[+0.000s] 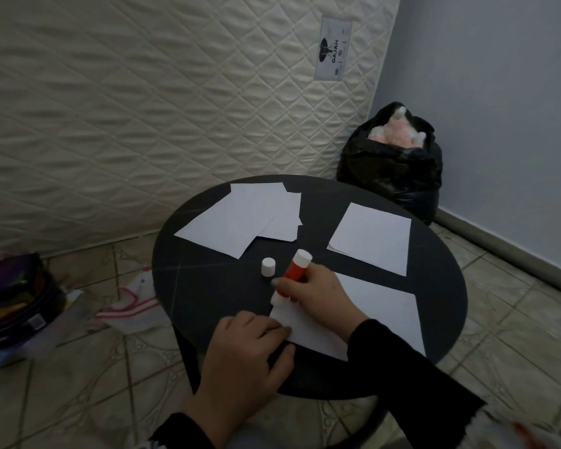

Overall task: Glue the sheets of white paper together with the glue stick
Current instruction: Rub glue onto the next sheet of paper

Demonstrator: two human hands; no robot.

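Note:
My right hand (318, 294) grips a red and white glue stick (291, 273), tilted, with its lower tip on the near left corner of a white paper sheet (382, 309). That sheet lies at the front of the round black table (208, 286). My left hand (246, 354) presses the sheet's near left edge with its fingers. The glue stick's white cap (268, 266) stands upright on the table just left of the stick. A loose pile of white sheets (243, 218) lies at the back left, and a single sheet (371, 238) at the back right.
A quilted mattress (143, 108) leans upright behind the table. A black rubbish bag (392, 163) sits in the corner at the back right. On the tiled floor to the left lie a colourful bag (13, 299) and a plastic bag (133, 303).

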